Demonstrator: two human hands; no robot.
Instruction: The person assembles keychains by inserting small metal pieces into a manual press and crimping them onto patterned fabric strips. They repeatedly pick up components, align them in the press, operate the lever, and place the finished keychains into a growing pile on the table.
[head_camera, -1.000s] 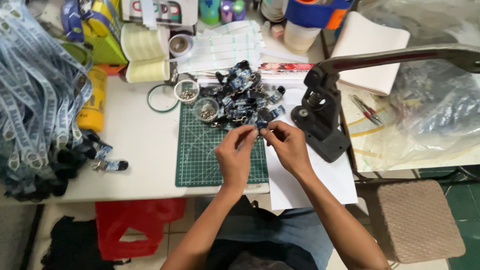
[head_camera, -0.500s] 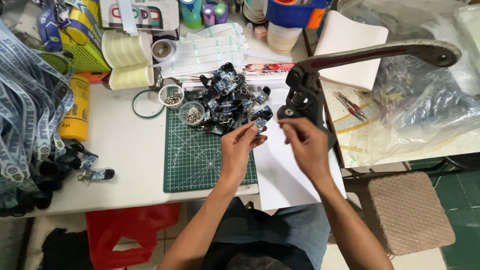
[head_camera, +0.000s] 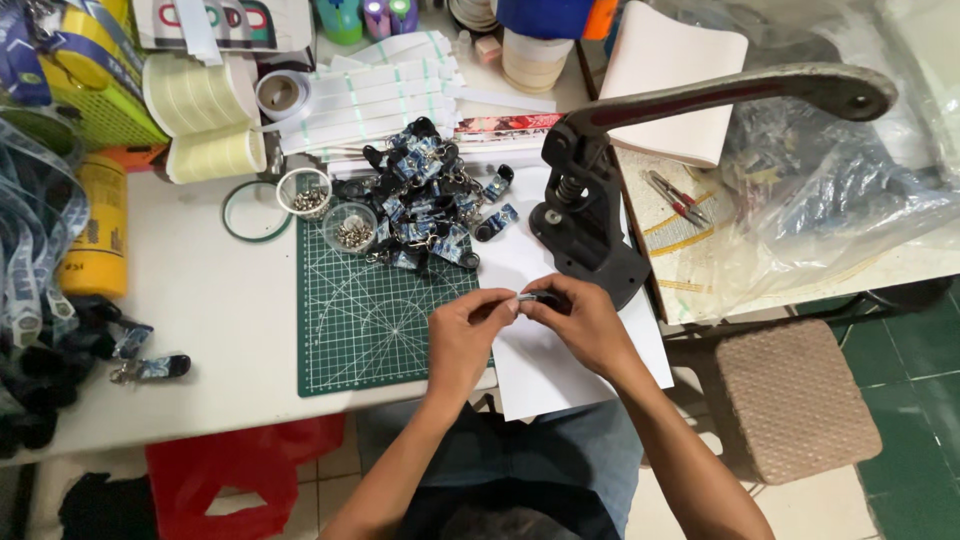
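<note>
1. Both hands met over the white paper (head_camera: 560, 375): left hand (head_camera: 462, 335) and right hand (head_camera: 583, 322) pinched one small dark strap piece (head_camera: 540, 297).
2. A pile of finished-looking straps (head_camera: 425, 205) lay farther off.
3. The black press (head_camera: 590, 220) stood just right, untouched.

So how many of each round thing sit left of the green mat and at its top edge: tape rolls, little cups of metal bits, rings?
Pale tape rolls: 3
Small cups of metal bits: 2
Green ring: 1
Total: 6
</note>
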